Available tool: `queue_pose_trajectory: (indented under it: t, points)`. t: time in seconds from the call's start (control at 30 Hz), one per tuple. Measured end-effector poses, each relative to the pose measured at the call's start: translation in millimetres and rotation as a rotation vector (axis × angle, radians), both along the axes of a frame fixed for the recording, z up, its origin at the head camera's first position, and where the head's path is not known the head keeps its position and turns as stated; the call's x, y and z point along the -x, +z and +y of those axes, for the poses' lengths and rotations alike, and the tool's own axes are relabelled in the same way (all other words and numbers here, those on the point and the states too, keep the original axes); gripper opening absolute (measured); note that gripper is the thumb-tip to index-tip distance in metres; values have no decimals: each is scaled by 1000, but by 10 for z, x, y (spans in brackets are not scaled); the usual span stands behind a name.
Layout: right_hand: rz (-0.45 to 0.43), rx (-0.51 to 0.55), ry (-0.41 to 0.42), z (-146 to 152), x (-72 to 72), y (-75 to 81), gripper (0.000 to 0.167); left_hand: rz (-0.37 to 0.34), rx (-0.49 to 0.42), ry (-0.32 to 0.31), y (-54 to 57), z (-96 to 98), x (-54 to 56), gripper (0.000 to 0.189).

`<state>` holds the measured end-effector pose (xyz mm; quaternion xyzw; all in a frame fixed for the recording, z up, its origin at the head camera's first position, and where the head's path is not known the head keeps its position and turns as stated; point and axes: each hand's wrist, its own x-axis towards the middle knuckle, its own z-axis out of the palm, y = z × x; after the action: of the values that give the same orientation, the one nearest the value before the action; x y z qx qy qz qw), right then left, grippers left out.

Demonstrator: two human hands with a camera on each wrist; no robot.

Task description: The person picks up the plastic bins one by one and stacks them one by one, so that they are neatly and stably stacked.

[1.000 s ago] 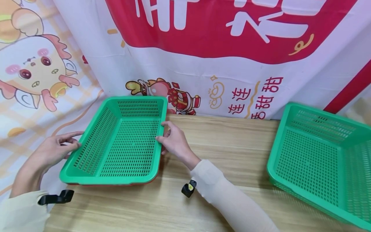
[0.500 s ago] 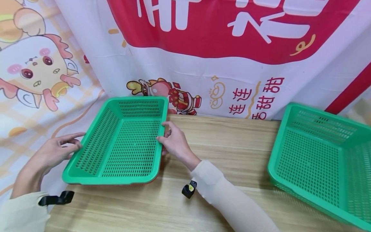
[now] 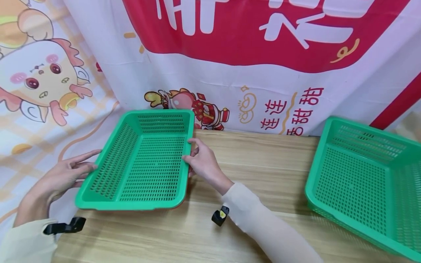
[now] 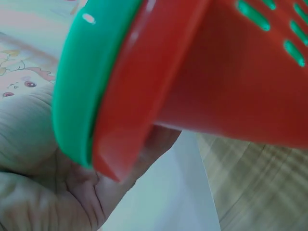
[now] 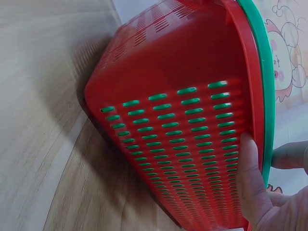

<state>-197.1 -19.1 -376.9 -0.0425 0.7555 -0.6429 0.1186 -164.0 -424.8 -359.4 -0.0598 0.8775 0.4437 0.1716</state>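
Note:
A green plastic basket [image 3: 152, 168] with slotted walls sits nested inside a red basket [image 5: 173, 62] on the left of the table. The red one shows mostly in the wrist views, its slots letting green through. My right hand [image 3: 206, 161] pinches the right rim, thumb on the green edge and other fingers down at the red wall. At the left rim my left hand [image 3: 64, 175] touches the edge with thumb and extended index finger; in the left wrist view the two stacked rims lie against the palm, and part of a finger passes behind the red rim.
Another green basket [image 3: 350, 190] stands at the right of the wooden table [image 3: 253, 153]. A printed cloth [image 3: 236, 78] hangs behind the table and along its left side. Each sleeve carries a black wrist mount.
The nested baskets have slid slightly to the right, and my right hand has moved with them. The left hand's fingers have straightened a little against the rim. The other green basket stays put.

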Motion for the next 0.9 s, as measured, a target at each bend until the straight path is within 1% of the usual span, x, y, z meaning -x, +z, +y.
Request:
queue_pose_trajectory:
  t: [0.1,0.33,0.47,0.63,0.9]
  points:
    - [-3,-10,6,73,-18,2,63,16,1,-8,4,73,-5,71]
    - [20,-20,15,265,-53,-1,61,40,44,-37,21,265,-17,70]
    - [26,-32,19,364,-75,-11,61,30,25,-43,33,363,-19,69]
    - [28,-48,13,482,-107,-9,63,34,-11,-50,32,472,-23,69]
    - [9,-65,-1,644,-158,0,63,41,-10,-56,10,628,-24,73]
